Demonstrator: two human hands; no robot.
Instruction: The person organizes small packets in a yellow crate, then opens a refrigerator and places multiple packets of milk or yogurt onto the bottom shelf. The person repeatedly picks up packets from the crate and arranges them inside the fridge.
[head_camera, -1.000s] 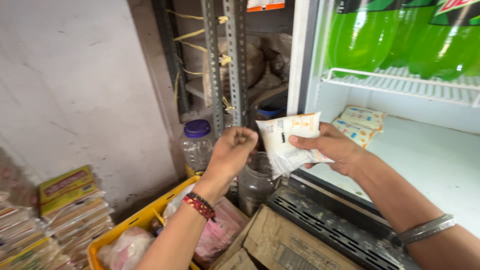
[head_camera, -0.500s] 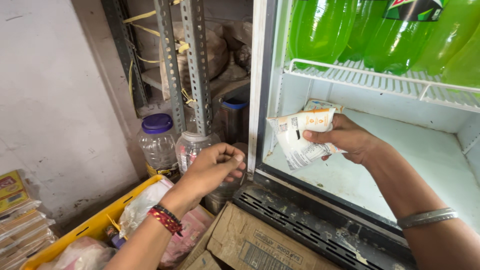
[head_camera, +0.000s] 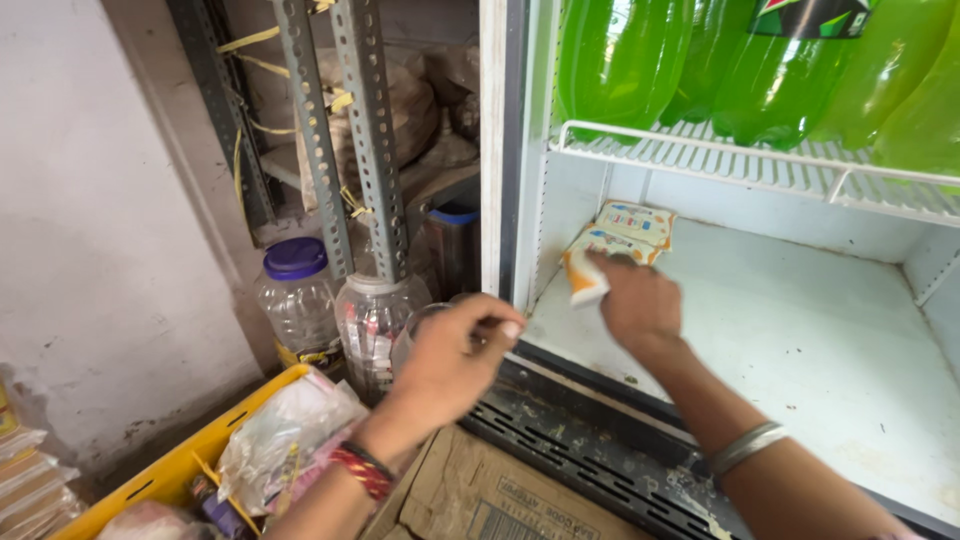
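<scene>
Fingers of the right hand (head_camera: 638, 302) are curled down over a small white and orange packet (head_camera: 585, 277), clamped on its near end; packet lies on the white floor of the open fridge (head_camera: 800, 340), far left corner area; just behind it, touching or overlapping, sits a second flat packet (head_camera: 637, 222) of the same kind; right wrist carries a metal bangle (head_camera: 745, 447); left hand (head_camera: 455, 355) hangs outside the fridge, near its lower left edge, fingers drawn together with thumb against fingertips; cannot tell if anything is pinched between them; red beaded bracelet (head_camera: 358, 470) on left wrist; just beyond the left hand stand clear plastic jars, one with a blue lid (head_camera: 297, 300), one lidless (head_camera: 375, 320); yellow crate (head_camera: 175, 465) near left holds plastic-wrapped goods; flattened cardboard box (head_camera: 480, 490) lies near, below the fridge grille (head_camera: 580, 445); wire shelf (head_camera: 760, 165) above carries green bottles (head_camera: 700, 60); slotted metal rack uprights (head_camera: 370, 140) rise at far left against the grey wall (head_camera: 90, 220).
</scene>
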